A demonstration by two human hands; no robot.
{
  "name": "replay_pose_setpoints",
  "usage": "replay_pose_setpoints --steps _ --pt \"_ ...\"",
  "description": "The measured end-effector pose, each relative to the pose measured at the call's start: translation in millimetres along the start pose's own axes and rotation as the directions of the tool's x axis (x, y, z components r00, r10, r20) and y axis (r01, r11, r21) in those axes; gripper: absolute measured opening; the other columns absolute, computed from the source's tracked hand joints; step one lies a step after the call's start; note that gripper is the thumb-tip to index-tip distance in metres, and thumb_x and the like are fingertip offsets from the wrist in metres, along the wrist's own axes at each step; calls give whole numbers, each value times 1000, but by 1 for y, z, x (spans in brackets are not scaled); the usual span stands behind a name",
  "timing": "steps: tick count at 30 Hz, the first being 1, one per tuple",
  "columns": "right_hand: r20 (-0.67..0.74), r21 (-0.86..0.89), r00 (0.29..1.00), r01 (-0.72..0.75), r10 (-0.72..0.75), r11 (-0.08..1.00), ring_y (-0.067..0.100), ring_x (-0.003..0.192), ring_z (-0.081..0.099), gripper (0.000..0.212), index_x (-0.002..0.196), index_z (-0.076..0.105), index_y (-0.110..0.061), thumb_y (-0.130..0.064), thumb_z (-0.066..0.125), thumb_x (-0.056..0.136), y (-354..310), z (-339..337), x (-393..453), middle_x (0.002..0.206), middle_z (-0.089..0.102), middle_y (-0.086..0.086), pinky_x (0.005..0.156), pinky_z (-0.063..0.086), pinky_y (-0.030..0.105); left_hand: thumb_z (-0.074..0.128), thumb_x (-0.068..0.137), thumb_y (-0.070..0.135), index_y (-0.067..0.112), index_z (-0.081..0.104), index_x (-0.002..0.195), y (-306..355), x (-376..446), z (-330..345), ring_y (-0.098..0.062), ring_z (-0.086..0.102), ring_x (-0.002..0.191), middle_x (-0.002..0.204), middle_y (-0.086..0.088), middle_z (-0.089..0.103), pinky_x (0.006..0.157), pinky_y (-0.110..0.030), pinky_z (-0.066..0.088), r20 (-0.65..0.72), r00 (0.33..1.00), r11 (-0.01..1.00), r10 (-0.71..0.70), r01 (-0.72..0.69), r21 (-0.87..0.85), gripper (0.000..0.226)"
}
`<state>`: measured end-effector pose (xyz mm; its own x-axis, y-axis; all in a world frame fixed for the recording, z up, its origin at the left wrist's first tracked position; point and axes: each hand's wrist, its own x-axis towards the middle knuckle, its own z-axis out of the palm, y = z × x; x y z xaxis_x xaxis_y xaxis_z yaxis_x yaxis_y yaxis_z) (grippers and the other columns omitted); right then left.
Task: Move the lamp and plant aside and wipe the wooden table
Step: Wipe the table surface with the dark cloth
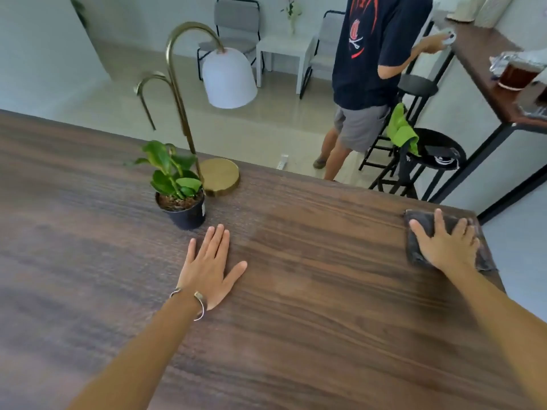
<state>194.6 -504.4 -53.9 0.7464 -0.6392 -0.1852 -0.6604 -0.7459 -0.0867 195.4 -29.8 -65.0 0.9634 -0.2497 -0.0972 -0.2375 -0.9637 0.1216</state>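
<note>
Head view — both your palms are down on the dark wooden table (310, 291).
Your right hand (447, 247) presses flat on the dark grey cloth (414, 250) at the far right corner; your left hand (208, 269) lies spread, grasping nothing, near the green potted plant (177, 184) — just beside the brass arched lamp (220, 176).

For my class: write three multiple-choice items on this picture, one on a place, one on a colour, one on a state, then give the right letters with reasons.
1. Where does the plant stand?
A) beside the lamp base
B) on a stool
C) on the floor

2. What colour is the lamp's shade?
A) black
B) white
C) red

3. What is the right hand doing?
A) lifting the lamp
B) hanging free
C) pressing flat on the cloth

Key: 1 A, the pot sits next to the gold base on the wooden table. 2 B, the shade is white. 3 C, fingers are spread on the dark cloth; the left hand lies bare on the wood.
</note>
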Motion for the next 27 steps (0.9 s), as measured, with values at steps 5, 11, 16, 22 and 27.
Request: replay_pose_setpoints --steps 5,11,16,22,27 --pt "29 53 999 -15 13 998 44 150 -11 84 159 2 -31 -79 10 90 -174 16 5 163 -11 26 120 -8 55 -4 86 71 19 -12 150 -5 3 9 -13 -22 144 157 4 -19 119 -43 -6 -51 999 1000 17 -18 -24 83" --pt "77 18 888 454 -454 891 42 151 -4 79 159 7 -33 -75 12 93 -357 46 -39 165 -1 24 120 -8 54 -6 86 70 21 -16 149 -10 5 14 -10 -27 142 157 7 -23 117 -40 -10 -49 999 999 21 -22 -26 80" --pt "61 -13 942 333 -331 943 37 153 0 84 158 5 -37 -82 5 87 -239 27 0 166 1 16 122 -1 51 -7 86 68 20 -18 148 -8 3 9 -12 -28 141 156 5 -26 118 -41 -10 -40 999 999 34 -35 -38 80" --pt "67 35 979 -193 190 981 41 151 -9 91 159 11 -29 -83 11 86 -127 -3 29 164 -6 23 120 -7 55 -6 87 66 17 -17 148 -6 5 12 -16 -26 143 157 2 -23 117 -43 -11 -63 997 997 46 -50 -59 79" --pt "-5 -28 999 48 -48 998 45 150 3 83 158 17 -31 -77 8 90 -279 25 7 163 7 27 118 1 60 -3 89 65 17 -14 149 -6 4 13 -17 -24 144 158 1 -20 116 -43 -10 -79 996 997 42 -47 -63 78"
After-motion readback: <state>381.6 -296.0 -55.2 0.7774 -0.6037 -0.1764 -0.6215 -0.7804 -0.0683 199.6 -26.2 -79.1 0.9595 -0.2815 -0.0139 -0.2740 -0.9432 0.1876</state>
